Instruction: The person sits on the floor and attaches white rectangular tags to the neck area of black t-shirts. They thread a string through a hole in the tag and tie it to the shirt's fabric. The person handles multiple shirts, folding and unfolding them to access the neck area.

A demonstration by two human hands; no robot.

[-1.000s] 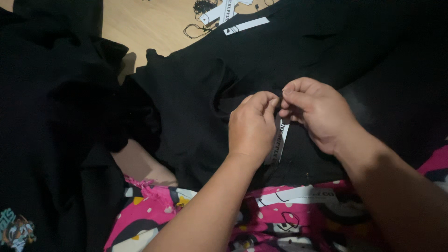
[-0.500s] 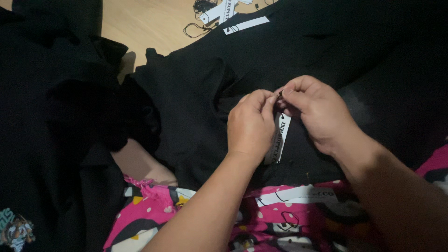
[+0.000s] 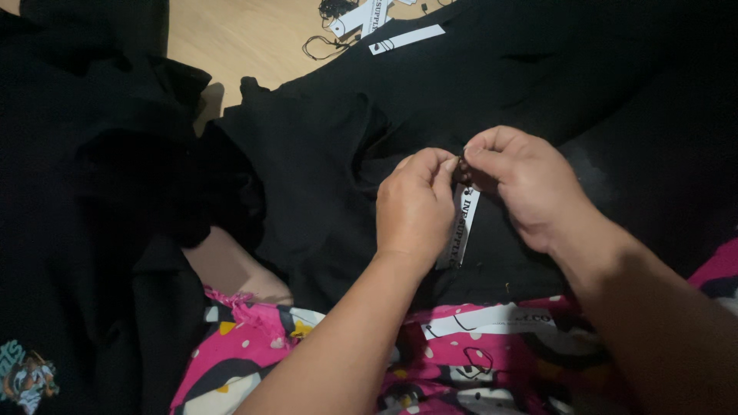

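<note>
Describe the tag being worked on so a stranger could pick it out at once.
Start at the black garment spread across the middle. Both hands pinch together above it, and a narrow white tag hangs between them. The other white tags lie loose, untouched.

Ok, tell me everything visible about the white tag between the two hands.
The white tag is a narrow paper or card strip with dark print, hanging almost upright, tilted slightly, over the black garment. Its top end is pinched between the fingertips of the left hand and the right hand, where something small and dark, perhaps its string, sits. The left hand hides part of its left edge; its lower end lies free on the fabric.
</note>
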